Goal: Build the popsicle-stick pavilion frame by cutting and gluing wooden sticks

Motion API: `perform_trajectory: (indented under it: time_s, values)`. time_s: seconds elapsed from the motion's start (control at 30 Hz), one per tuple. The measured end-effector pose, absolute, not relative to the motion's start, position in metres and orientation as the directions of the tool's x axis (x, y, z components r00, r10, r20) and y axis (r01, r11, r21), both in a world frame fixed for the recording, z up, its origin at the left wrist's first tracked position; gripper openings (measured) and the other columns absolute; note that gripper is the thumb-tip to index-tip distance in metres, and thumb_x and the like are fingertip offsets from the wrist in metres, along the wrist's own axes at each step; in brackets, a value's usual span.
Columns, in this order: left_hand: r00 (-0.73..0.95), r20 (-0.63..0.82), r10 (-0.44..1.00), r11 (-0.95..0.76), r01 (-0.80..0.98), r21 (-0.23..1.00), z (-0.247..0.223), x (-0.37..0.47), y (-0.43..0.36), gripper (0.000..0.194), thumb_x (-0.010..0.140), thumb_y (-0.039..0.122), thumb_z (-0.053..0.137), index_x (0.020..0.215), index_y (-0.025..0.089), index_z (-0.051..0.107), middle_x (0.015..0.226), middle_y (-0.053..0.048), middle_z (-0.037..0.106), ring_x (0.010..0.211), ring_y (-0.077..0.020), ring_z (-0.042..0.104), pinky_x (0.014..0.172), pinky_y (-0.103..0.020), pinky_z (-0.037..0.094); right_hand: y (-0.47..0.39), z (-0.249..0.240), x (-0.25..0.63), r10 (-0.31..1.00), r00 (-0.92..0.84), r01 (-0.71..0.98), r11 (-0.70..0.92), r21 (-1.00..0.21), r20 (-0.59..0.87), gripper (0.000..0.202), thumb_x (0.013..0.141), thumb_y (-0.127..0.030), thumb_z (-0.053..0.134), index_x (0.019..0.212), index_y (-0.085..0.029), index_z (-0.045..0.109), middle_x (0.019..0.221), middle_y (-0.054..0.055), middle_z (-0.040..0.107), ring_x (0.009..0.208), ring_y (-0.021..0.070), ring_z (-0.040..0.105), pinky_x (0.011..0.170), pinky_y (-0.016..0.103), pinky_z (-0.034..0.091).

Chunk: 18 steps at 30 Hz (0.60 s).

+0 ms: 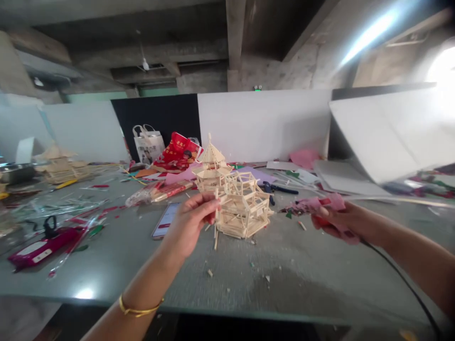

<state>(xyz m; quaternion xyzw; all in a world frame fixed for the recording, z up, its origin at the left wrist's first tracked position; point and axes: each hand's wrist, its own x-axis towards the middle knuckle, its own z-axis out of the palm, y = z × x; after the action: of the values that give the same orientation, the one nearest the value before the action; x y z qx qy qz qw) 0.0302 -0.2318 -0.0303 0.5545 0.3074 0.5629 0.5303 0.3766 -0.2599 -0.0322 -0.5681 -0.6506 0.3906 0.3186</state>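
Note:
Between the thumb and fingers of my left hand (pixel 194 220) is a small upright wooden stick (pixel 216 194), at the left side of a wooden stick model (pixel 245 213). From this view I cannot tell whether the stick touches the model. The model is an open many-sided frame of pale sticks; a finished-looking pagoda with a pointed roof (pixel 211 156) stands behind it. My right hand (pixel 332 218) is wrapped round a pink hot glue gun (pixel 316 204) trailing a black cord. Its smudged nozzle points left toward the model, with a gap between them.
Dark-handled pliers (pixel 280 188) lie behind the model. A phone (pixel 166 221) rests left of my left hand. Farther left are a magenta power strip (pixel 46 246), plastic wrappers and another wooden model (pixel 62 166). Red and white bags (pixel 148 144) stand against the partition; white boards lean at right.

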Motion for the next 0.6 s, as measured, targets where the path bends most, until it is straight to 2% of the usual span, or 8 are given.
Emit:
perform_trajectory:
  time_s: [0.1, 0.2, 0.33, 0.5, 0.6]
  values:
    - [0.206, 0.269, 0.941, -0.224, -0.216, 0.950, -0.036, 0.027, -0.232, 0.011, 0.072, 0.024, 0.068, 0.077, 0.014, 0.065, 0.069, -0.002, 0.058, 0.054, -0.0063, 0.047, 0.050, -0.018, 0.037, -0.256, -0.027, 0.391, 0.984, -0.057, 0.557, -0.107, -0.823, -0.167, 0.050, 0.084, -0.062, 0.045, 0.069, -0.015, 0.054, 0.048, 0.000, 0.044, 0.037, 0.0036, 0.029, 0.033, 0.014, 0.020]
    - [0.260, 0.236, 0.936, -0.189, -0.196, 0.962, -0.044, 0.032, -0.231, 0.012, 0.072, 0.025, 0.067, 0.077, 0.015, 0.064, 0.068, -0.001, 0.056, 0.054, -0.0067, 0.046, 0.050, -0.018, 0.037, -0.251, -0.028, 0.407, 0.981, -0.060, 0.559, -0.120, -0.820, -0.184, 0.048, 0.085, -0.058, 0.045, 0.066, -0.014, 0.053, 0.051, 0.001, 0.046, 0.039, 0.0046, 0.033, 0.034, 0.015, 0.024]
    - [0.303, 0.203, 0.931, -0.156, -0.173, 0.972, -0.052, 0.042, -0.229, 0.013, 0.072, 0.026, 0.067, 0.078, 0.015, 0.064, 0.067, -0.001, 0.056, 0.054, -0.0068, 0.045, 0.050, -0.018, 0.037, -0.247, -0.038, 0.429, 0.962, -0.145, 0.471, -0.137, -0.871, -0.230, 0.047, 0.084, -0.056, 0.049, 0.067, -0.013, 0.055, 0.055, 0.002, 0.048, 0.043, 0.0050, 0.037, 0.036, 0.016, 0.026]
    - [0.343, 0.179, 0.922, -0.128, -0.164, 0.978, -0.051, 0.055, -0.235, 0.013, 0.073, 0.026, 0.066, 0.075, 0.015, 0.061, 0.068, -0.001, 0.058, 0.054, -0.0073, 0.046, 0.052, -0.019, 0.038, -0.251, -0.046, 0.445, 0.962, -0.175, 0.346, -0.141, -0.927, -0.212, 0.045, 0.086, -0.055, 0.047, 0.072, -0.012, 0.055, 0.066, 0.003, 0.053, 0.045, 0.0045, 0.040, 0.038, 0.017, 0.028]
    - [0.428, 0.177, 0.886, -0.135, -0.127, 0.983, -0.050, 0.072, -0.242, 0.013, 0.075, 0.027, 0.063, 0.073, 0.015, 0.059, 0.069, -0.003, 0.061, 0.056, -0.0083, 0.048, 0.052, -0.020, 0.039, -0.256, -0.046, 0.449, 0.967, -0.190, 0.271, -0.113, -0.956, -0.168, 0.045, 0.086, -0.056, 0.046, 0.077, -0.013, 0.054, 0.074, 0.005, 0.056, 0.046, 0.0042, 0.041, 0.039, 0.017, 0.028]
